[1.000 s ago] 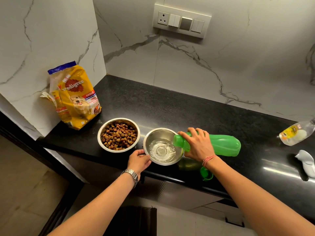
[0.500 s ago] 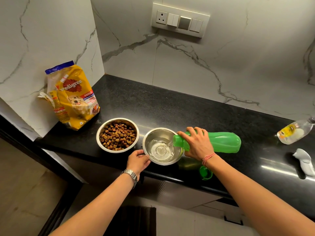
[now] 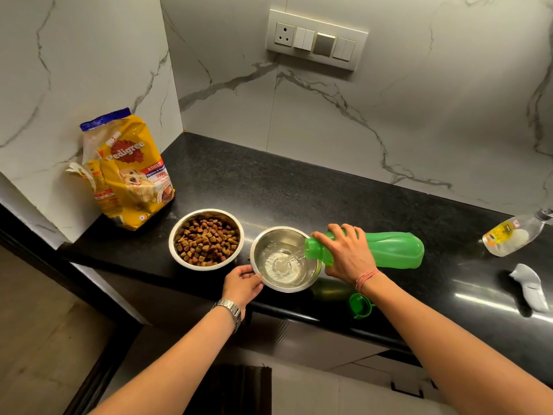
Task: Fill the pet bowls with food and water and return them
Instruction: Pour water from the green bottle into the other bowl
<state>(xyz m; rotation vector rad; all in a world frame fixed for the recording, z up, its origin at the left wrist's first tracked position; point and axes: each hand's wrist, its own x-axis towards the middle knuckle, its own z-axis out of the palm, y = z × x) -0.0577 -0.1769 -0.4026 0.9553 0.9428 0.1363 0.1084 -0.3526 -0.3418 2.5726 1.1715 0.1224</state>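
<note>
Two steel pet bowls stand near the front edge of the black counter (image 3: pixel 299 190). The left bowl (image 3: pixel 179 253) is full of brown kibble. The right bowl (image 3: pixel 266 238) holds some water. My right hand (image 3: pixel 347 256) grips a green bottle (image 3: pixel 392 250) near its neck, tipped sideways, and a stream of water runs from its mouth into the right bowl. My left hand (image 3: pixel 242 284) pinches that bowl's front left rim with thumb and fingers. The bottle's green cap (image 3: pixel 360 305) lies on the counter's front edge.
A yellow bag of dog food (image 3: pixel 128 172) leans against the marble wall at the left. At the far right lie a clear bottle with a yellow label (image 3: pixel 514 235) and a white object (image 3: pixel 529 286). A switch panel (image 3: pixel 317 40) is on the back wall.
Water keeps pouring and the level in the right bowl has risen slightly. Both hands hold their places.
</note>
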